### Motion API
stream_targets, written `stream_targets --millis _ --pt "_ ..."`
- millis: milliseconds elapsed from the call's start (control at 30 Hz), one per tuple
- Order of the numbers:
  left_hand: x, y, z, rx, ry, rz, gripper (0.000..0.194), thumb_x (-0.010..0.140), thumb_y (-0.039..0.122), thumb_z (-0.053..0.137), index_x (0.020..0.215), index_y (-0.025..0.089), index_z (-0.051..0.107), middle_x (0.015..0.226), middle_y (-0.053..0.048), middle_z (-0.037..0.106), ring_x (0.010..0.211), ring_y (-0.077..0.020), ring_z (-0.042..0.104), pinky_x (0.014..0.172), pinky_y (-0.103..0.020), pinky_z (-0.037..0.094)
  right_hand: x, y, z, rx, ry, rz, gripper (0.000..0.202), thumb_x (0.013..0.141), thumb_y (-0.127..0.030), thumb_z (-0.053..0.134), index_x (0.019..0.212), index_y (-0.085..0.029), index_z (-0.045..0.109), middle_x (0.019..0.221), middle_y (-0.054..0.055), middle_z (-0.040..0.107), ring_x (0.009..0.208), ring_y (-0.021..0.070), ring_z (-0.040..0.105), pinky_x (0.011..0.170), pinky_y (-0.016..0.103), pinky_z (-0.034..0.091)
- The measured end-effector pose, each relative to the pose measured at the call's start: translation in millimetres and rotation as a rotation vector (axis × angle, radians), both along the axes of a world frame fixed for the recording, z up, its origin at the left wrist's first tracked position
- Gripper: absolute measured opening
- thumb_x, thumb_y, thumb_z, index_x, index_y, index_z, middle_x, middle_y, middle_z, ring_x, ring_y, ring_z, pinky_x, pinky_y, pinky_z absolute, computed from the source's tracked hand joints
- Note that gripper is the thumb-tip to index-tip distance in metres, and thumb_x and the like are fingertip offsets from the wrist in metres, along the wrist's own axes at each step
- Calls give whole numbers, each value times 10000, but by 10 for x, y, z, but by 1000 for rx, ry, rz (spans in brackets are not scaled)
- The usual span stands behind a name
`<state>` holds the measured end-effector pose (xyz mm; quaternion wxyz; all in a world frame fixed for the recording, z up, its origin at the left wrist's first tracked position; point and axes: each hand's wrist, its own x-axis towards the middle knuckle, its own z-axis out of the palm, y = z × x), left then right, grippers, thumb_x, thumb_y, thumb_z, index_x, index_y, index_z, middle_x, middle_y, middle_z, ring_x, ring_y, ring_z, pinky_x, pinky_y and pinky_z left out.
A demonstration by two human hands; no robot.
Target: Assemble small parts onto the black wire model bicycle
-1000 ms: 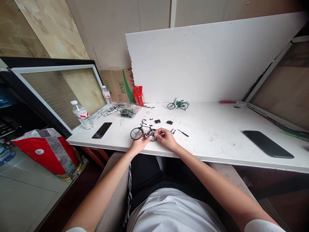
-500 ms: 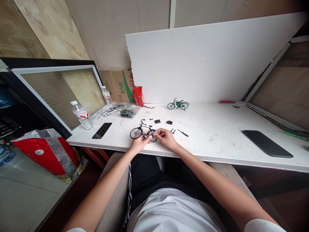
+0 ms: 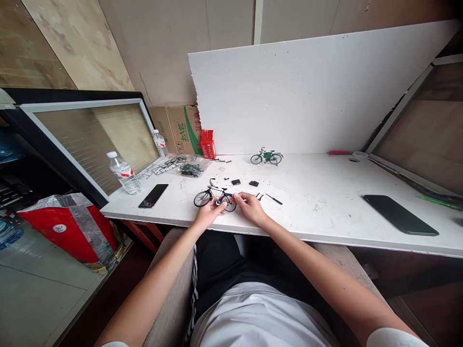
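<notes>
Table (image 3: 307, 180), left hand (image 3: 209, 215) closed on bicycle (image 3: 218, 188)

The bike (image 3: 219, 191) has shifted slightly toward the left of the frame, and its rear wheel (image 3: 229, 203) shows more beside the right hand (image 3: 250, 207).

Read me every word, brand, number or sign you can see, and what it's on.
"花生油", red, on the cardboard box.
"北大", green, same box; third character and smaller print blurred.
Red carton, near bottle, far bottle, red bag: print too small or blurred to read.
</notes>
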<state>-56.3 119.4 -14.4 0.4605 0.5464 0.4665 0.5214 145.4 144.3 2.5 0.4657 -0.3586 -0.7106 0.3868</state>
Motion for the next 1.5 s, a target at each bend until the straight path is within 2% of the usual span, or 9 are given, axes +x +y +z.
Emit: stream_targets --millis 167,333,533,667,833,933,1133,1300,1500 --pt "-13 12 -14 -22 13 41 512 816 536 802 1128 156 658 1114 -104 760 709 -143 724 730 -291 613 -2 -36 35 24 43 -2 562 1039 -660 437 869 -207 724 986 70 763 968 249 698 952 359 509" --pt "-17 -1 -10 -31 21 56 509 819 536 800 1127 158 654 1058 -84 759 703 -138 721 735 -285 606 -5 -48 36 -49 29 3 679 1013 -748 384 921 -209 786 984 98 782 964 285 707 912 408 534" --pt "-10 -7 12 -24 24 59 526 815 537 802 1134 147 648 1025 -90 766 694 -147 724 721 -288 603 -5 -38 14 -86 39 -4 709 1027 -740 343 917 -201 789 965 104 780 939 270 709 910 404 525" --pt "-7 -5 22 -24 36 64 536 810 536 806 1137 143 645 1007 -96 773 682 -157 729 687 -286 595 -10 -42 20 -25 21 -15 555 1025 -656 457 939 -202 765 942 81 766 924 243 698 891 371 523" --pt "-14 0 14 -13 36 53 532 814 536 801 1138 142 646 1032 -97 771 686 -145 726 672 -261 583 -5 -53 15 69 -50 7 340 949 -449 653 1166 -212 764 978 67 769 873 213 694 778 323 527" --pt "-20 1 12 -8 29 47 541 813 547 800 1136 143 642 1008 -86 767 678 -134 717 666 -249 576 -6 -53 -7 113 -66 3 250 930 -362 662 1085 -211 788 1041 82 780 912 217 707 794 325 537" --pt "-20 -9 40 -17 42 51 543 815 563 794 1113 140 631 877 -51 750 664 -133 707 656 -240 566 -21 -63 -16 101 -67 -36 170 872 -292 704 992 -185 761 930 65 762 819 192 697 740 308 537" --pt "-26 9 11 -20 41 49 525 818 548 796 1116 148 631 888 -49 754 670 -136 714 656 -243 567 -14 -71 -4 134 -68 9 320 868 -290 724 1176 -208 745 934 51 758 831 189 700 737 303 541" --pt "-47 28 -38 -15 57 55 526 842 541 779 1161 153 623 918 -59 763 684 -143 726 658 -246 568 -23 -66 -11 133 -77 -86 145 867 -274 700 950 -186 780 919 73 777 821 200 708 724 311 546"
